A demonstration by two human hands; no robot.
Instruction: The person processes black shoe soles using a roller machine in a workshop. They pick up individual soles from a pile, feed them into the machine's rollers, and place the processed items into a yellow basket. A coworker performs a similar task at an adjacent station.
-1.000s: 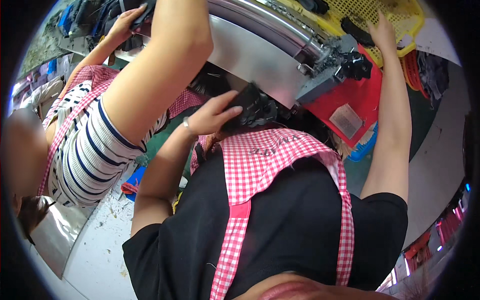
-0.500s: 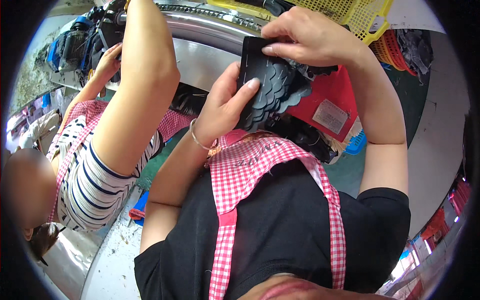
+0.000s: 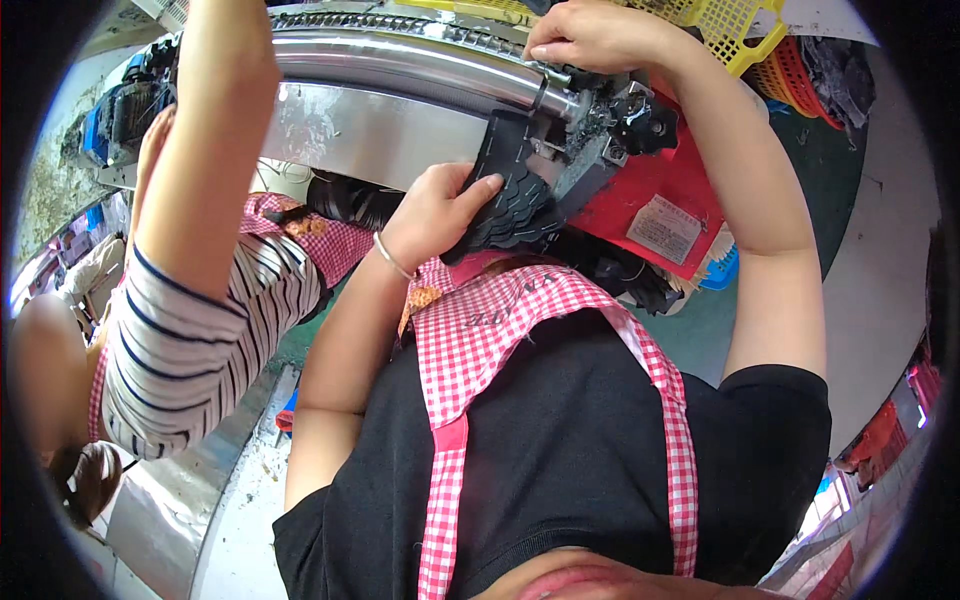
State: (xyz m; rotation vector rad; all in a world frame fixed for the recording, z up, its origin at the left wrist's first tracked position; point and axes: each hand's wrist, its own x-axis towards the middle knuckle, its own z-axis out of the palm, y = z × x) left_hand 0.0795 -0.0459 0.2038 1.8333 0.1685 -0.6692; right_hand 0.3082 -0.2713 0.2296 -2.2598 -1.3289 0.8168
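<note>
1. Near the centre of the frame, the left hand [image 3: 435,220] pinched the dark scalloped pieces [image 3: 518,200], thumb on top, probably to stop the layers slipping.
2. They slanted up toward the metal roller [image 3: 410,68], seemingly to line up with its right end.
3. At upper centre, the right hand [image 3: 605,38] curled inward; I couldn't tell whether it pinched anything.

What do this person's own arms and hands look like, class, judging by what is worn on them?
Short black sleeves end above both elbows. The left hand is ungloved, with a slim, pale bracelet around its wrist. The right hand is ungloved too, with no bracelet showing.
</note>
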